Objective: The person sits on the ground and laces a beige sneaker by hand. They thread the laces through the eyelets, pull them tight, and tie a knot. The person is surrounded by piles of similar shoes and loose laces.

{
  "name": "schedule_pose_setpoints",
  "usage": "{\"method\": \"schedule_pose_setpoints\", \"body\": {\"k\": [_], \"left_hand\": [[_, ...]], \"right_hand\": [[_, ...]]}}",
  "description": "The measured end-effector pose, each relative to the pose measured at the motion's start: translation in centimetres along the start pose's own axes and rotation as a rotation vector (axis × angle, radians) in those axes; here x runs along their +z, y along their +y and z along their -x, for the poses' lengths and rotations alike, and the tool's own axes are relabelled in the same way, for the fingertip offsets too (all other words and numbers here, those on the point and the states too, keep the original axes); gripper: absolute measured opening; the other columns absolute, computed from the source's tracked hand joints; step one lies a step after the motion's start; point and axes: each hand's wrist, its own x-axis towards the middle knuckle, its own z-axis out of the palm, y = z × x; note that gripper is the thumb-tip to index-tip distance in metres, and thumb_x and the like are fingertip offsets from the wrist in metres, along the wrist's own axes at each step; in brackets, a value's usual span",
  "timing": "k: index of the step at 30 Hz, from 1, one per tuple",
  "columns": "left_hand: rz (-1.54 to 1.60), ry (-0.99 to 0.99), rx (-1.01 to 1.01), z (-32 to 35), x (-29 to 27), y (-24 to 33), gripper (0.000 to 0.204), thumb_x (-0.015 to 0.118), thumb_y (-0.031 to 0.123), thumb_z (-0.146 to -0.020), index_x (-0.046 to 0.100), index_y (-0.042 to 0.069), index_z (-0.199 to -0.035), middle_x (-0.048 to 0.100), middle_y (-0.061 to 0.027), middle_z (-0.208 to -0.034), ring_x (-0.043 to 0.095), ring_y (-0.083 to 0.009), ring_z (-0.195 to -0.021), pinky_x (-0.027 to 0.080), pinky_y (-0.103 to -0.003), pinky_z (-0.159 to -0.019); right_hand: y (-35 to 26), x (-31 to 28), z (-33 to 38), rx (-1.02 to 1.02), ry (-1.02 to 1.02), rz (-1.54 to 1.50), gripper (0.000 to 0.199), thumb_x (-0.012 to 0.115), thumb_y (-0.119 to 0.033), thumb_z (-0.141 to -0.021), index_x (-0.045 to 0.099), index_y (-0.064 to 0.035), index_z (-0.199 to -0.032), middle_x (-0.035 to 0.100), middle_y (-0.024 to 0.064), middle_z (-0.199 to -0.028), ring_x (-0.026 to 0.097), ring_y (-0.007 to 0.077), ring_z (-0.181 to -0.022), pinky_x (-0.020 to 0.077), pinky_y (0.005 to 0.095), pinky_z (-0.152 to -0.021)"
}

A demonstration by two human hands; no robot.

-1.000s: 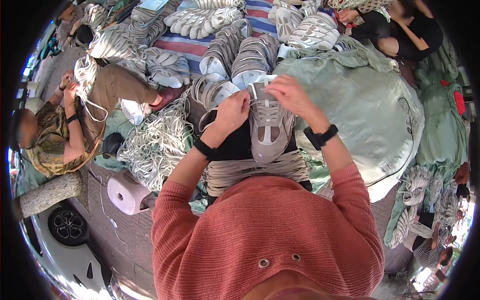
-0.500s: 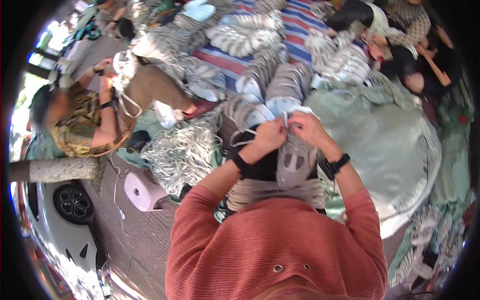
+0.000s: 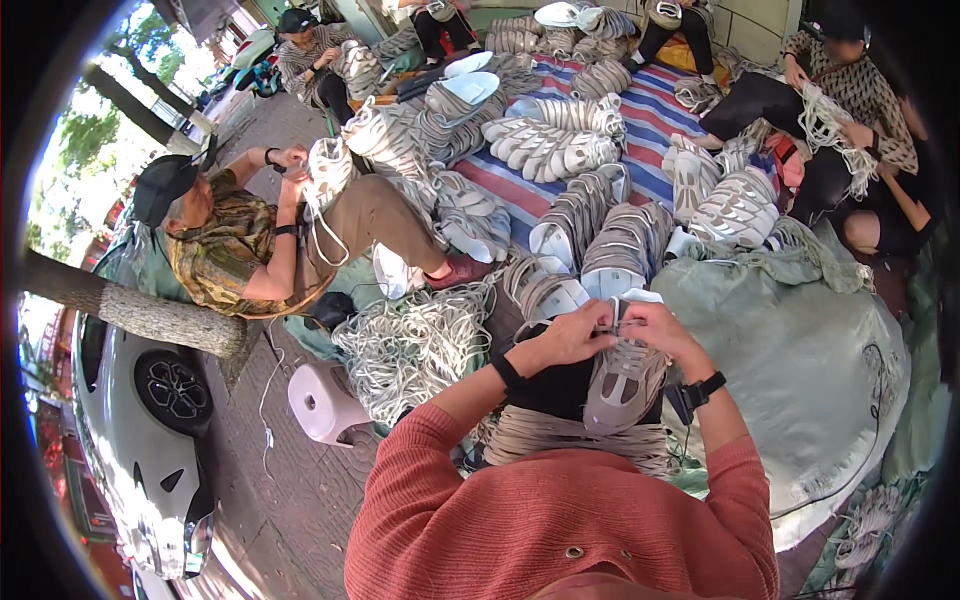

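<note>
Shoe (image 3: 625, 378), one, grey, lies on the lap, toe toward the body. Left hand (image 3: 570, 335) and right hand (image 3: 655, 328) both pinch its upper end, fingers closed. One lace heap (image 3: 415, 345) lies left; one green sack (image 3: 800, 350) right.

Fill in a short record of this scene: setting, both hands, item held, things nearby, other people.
Setting: outdoor pavement, striped mat
Left hand: pinching at the shoe's top
Right hand: pinching there too
Item held: grey sneaker on the lap
Nearby: pile of white laces, rows of sneakers, pale green sack
Others: seated person lacing a shoe
</note>
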Motion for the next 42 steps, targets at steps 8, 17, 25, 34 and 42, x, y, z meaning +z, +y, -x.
{"method": "schedule_pose_setpoints", "body": {"k": [8, 17, 25, 34, 42], "left_hand": [[-0.173, 0.127, 0.144, -0.5, -0.4, -2.7, 0.013, 0.059, 0.018, -0.085, 0.057, 0.005, -0.086, 0.058, -0.0172, -0.089, 0.060, -0.0357, -0.084, 0.049, -0.042, -0.070], [0.119, 0.014, 0.119, -2.6, 0.1, -1.2, 0.015, 0.064, -0.003, -0.077, 0.055, 0.004, -0.087, 0.057, -0.0058, -0.092, 0.057, -0.0200, -0.085, 0.047, -0.030, -0.074], [-0.284, 0.108, 0.399, -4.6, 1.3, 0.3, 0.019, 0.071, 0.005, -0.073, 0.062, 0.009, -0.090, 0.053, -0.0072, -0.094, 0.053, -0.0277, -0.091, 0.045, -0.037, -0.080], [0.139, -0.009, 0.027, -6.3, 3.2, 1.0, 0.007, 0.063, 0.010, -0.079, 0.061, 0.007, -0.085, 0.059, -0.0058, -0.088, 0.055, -0.0230, -0.092, 0.038, -0.037, -0.083], [0.888, 0.472, -0.373, 6.6, -11.6, -8.0, 0.021, 0.046, 0.019, -0.098, 0.055, 0.002, -0.107, 0.061, -0.0076, -0.101, 0.061, -0.0176, -0.094, 0.049, -0.030, -0.086]], "right_hand": [[0.3, -7.3, 3.3, 0.089, 0.438, -1.182, 0.014, 0.055, -0.006, -0.091, 0.062, -0.0014, -0.102, 0.062, 0.0035, -0.090, 0.051, 0.0047, -0.065, 0.0394, 0.0173, -0.058], [0.4, -26.4, 18.7, -0.221, 1.143, -1.074, 0.021, 0.039, -0.009, -0.098, 0.058, 0.0000, -0.095, 0.056, 0.0173, -0.134, 0.040, 0.0097, -0.051, 0.0353, 0.0257, -0.058], [3.7, -22.7, 19.2, 0.392, 1.116, -0.425, 0.039, 0.056, -0.049, -0.094, 0.060, -0.0103, -0.100, 0.055, -0.0006, -0.075, 0.039, 0.0045, -0.052, 0.0301, 0.0196, -0.046], [1.6, -7.2, 10.9, 0.306, 0.344, -0.404, 0.023, 0.057, -0.021, -0.093, 0.064, -0.0059, -0.110, 0.064, 0.0006, -0.079, 0.048, 0.0063, -0.067, 0.0384, 0.0206, -0.062], [3.5, -6.3, 20.6, 0.524, 0.534, -0.308, 0.022, 0.062, -0.022, -0.089, 0.065, -0.0022, -0.096, 0.071, 0.0064, -0.084, 0.053, 0.0095, -0.071, 0.0429, 0.0240, -0.067]]}}
